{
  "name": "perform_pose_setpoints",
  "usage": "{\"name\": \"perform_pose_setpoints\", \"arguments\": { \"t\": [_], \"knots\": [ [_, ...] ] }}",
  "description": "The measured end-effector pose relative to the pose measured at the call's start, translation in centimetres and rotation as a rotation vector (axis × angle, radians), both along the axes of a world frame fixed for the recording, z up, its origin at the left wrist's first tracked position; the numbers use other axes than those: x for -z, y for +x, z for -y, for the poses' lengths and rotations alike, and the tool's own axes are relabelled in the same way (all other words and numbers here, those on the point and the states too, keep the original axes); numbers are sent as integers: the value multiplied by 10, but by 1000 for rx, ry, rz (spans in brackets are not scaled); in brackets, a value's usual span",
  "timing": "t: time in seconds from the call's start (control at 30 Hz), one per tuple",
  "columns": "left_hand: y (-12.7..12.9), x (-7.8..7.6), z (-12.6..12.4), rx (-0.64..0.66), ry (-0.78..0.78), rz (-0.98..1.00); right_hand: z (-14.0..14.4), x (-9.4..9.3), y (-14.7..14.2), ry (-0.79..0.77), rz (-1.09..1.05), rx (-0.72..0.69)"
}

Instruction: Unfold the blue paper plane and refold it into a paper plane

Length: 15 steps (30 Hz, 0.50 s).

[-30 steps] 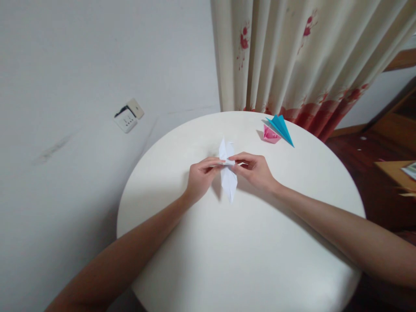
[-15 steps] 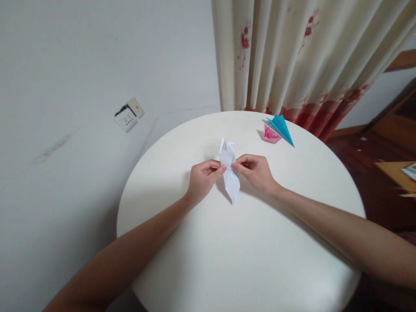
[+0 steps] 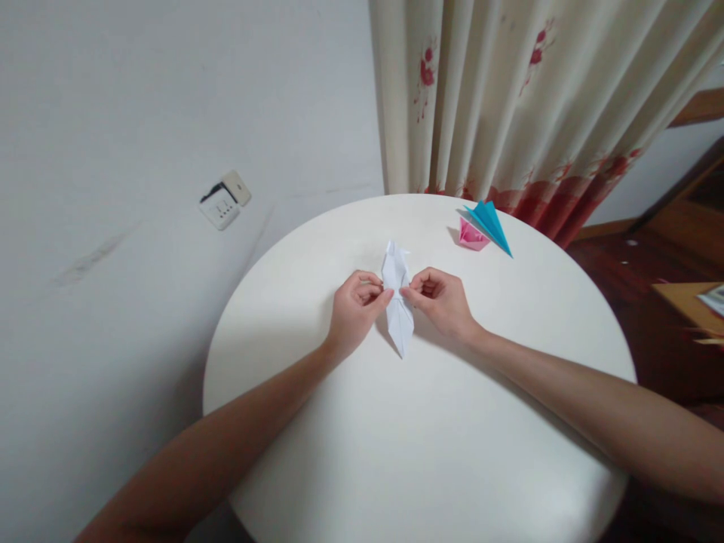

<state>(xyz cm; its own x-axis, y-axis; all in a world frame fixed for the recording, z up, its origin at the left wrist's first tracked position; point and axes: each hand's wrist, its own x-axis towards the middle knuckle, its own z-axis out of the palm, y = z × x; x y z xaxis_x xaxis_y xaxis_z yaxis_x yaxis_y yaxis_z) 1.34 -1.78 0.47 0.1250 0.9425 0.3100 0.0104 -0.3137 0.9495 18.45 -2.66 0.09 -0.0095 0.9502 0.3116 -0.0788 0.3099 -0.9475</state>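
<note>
A folded white paper (image 3: 401, 324), long and narrow with pointed ends, is held above the middle of the round white table (image 3: 362, 452). My left hand (image 3: 356, 309) pinches its left edge near the waist, thumb on top. On the opposite edge, at about the same height, my right hand (image 3: 441, 302) pinches it between thumb and fingers. One tip of the paper points toward me and the other end points to the back of the table. The undersides of the folds are hidden.
At the back right of the table, a blue paper plane (image 3: 491, 225) leans over a pink paper boat (image 3: 470, 236). Behind hangs a cream and red curtain (image 3: 475, 98). On the left is a wall with a socket (image 3: 219, 209).
The white paper has turned slightly, and its near tip has shifted a little left. My right thumb has slid inward over the paper's middle. Both hands keep their pinch.
</note>
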Motion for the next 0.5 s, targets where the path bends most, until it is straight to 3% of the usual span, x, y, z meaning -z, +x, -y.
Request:
{"name": "perform_pose_setpoints", "arguments": {
  "t": [0.33, 0.5],
  "knots": [
    [-1, 2, -2, 79, -148, 52, 0, -1, -4, -60, -128, -12],
    [0, 0, 1, 85, -172, 54, -1, 3, -4, -133, 3, -63]
  ]
}}
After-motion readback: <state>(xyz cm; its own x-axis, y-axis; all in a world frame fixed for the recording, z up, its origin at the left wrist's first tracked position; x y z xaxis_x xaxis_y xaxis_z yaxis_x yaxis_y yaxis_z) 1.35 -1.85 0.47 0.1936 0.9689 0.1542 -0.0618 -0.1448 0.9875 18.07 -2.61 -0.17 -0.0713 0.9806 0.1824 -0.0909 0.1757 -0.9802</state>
